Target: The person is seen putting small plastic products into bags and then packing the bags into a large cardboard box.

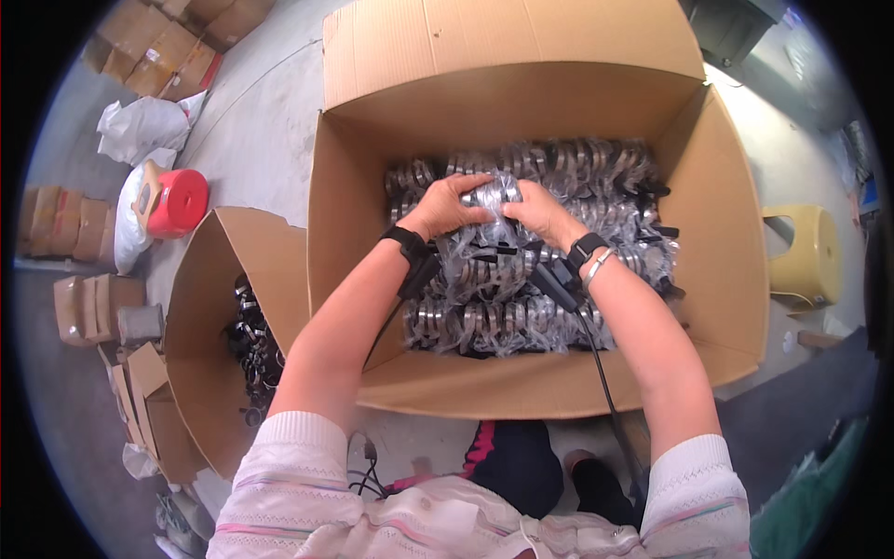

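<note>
Both my arms reach into a large open cardboard box (521, 98). Inside it, rows of shiny round metal parts (531, 321) lie packed in clear plastic, with black pieces among them. My left hand (450, 207) and my right hand (543, 212) grip opposite ends of one plastic-wrapped metal part (491, 196), above the upper rows. What exactly the part is, the wrapping hides. Black bands with small dark devices and cables sit on both wrists; a bracelet (597, 268) is on the right one.
To the left stands a smaller cardboard box (209, 326) with loose dark and metal parts (251, 345). Beyond it are a red stool (179, 203), white sacks (144, 126) and stacked cartons (158, 47). A yellow stool (805, 256) stands at the right. Cables hang near my legs.
</note>
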A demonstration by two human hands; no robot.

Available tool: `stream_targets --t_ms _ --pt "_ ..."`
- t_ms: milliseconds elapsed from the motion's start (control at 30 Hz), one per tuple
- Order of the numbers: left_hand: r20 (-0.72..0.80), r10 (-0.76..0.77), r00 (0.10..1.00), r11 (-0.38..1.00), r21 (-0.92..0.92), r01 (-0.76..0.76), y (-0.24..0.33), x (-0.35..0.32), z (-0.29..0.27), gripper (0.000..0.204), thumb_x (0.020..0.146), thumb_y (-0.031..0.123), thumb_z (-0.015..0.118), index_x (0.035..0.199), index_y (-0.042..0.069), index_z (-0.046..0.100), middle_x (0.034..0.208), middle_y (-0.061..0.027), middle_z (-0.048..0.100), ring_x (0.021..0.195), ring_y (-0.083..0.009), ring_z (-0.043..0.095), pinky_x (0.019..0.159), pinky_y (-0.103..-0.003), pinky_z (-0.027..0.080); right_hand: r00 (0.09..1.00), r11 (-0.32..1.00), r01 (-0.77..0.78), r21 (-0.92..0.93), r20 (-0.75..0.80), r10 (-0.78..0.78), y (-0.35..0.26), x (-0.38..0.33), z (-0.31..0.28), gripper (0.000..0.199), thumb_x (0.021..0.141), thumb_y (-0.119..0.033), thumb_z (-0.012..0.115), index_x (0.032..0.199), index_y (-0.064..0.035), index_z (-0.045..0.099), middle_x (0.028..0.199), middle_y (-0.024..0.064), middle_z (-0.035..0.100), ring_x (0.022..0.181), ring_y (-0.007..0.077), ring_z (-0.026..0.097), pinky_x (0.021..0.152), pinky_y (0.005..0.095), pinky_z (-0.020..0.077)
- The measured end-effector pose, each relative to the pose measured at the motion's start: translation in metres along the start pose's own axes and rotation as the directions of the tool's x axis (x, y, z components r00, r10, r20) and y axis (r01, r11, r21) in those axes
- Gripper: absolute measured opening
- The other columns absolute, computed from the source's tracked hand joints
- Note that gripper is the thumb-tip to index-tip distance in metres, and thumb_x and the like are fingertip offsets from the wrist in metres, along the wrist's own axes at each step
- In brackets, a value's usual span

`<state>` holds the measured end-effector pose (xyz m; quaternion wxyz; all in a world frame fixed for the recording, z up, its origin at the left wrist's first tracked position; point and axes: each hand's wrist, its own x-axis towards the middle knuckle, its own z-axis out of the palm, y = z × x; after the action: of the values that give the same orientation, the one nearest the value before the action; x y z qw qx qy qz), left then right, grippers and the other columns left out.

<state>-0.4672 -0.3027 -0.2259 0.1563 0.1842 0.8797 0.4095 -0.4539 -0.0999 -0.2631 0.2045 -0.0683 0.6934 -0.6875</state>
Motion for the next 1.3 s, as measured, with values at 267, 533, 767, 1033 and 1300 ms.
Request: stream_targets --t_ms 267,533,767,1033,1300 --pt "0.030 -0.079 0.996 0.991 0.112 0.075 -0.081 0.016 0.030 0.065 0.064 0.022 0.083 0.124 0.015 0.061 0.105 -0.0098 0.063 0.097 -0.0245 0.061 0.088 -0.033 0.048 0.986 0.985 -0.150 -0.090 -0.088 0.142 0.069 0.030 0.018 0.031 0.076 -0.008 0.062 0.103 0.0073 0.058 0.092 0.0141 0.065 0.084 0.0203 0.060 0.074 0.0337 0.0474" --pt "-0.103 0.107 0.989 0.883 0.467 -0.047 -0.101 0.018 0.052 0.059 0.070 0.027 0.078 0.125 0.020 0.059 0.113 -0.0095 0.061 0.099 -0.0312 0.061 0.082 -0.041 0.052 0.966 0.988 -0.098 -0.118 -0.251 0.066 0.132 0.055 0.029 0.029 0.078 -0.010 0.062 0.102 0.0037 0.055 0.097 0.0235 0.064 0.093 0.0386 0.061 0.083 0.0397 0.0464" --pt "-0.138 0.107 0.985 0.776 0.630 0.004 -0.105 0.012 0.050 0.060 0.070 0.040 0.074 0.125 0.025 0.056 0.109 -0.0071 0.061 0.092 -0.0305 0.062 0.073 -0.042 0.052 0.936 0.992 -0.070 -0.106 -0.352 0.028 0.127 0.051 0.045 0.029 0.079 -0.011 0.062 0.103 0.0026 0.054 0.100 0.0258 0.063 0.099 0.0418 0.059 0.084 0.0432 0.0466" --pt "-0.161 0.083 0.983 0.715 0.697 0.054 -0.111 0.008 0.046 0.071 0.067 0.052 0.072 0.128 0.022 0.053 0.113 -0.0064 0.061 0.114 -0.0300 0.050 0.090 -0.053 0.035 0.931 0.903 -0.104 -0.417 -0.359 -0.059 0.128 0.050 0.043 0.030 0.079 -0.011 0.064 0.102 0.0038 0.051 0.097 0.0277 0.062 0.096 0.0462 0.058 0.083 0.0469 0.0461" --pt "-0.192 0.021 0.981 0.778 0.619 0.105 -0.128 0.007 0.042 0.081 0.067 0.063 0.067 0.132 0.018 0.048 0.122 -0.0104 0.058 0.122 -0.0364 0.042 0.099 -0.057 0.027 0.949 0.922 -0.074 -0.379 -0.310 -0.051 0.131 0.047 0.051 0.031 0.079 -0.013 0.066 0.102 0.0026 0.051 0.098 0.0278 0.061 0.098 0.0462 0.056 0.085 0.0469 0.0451"
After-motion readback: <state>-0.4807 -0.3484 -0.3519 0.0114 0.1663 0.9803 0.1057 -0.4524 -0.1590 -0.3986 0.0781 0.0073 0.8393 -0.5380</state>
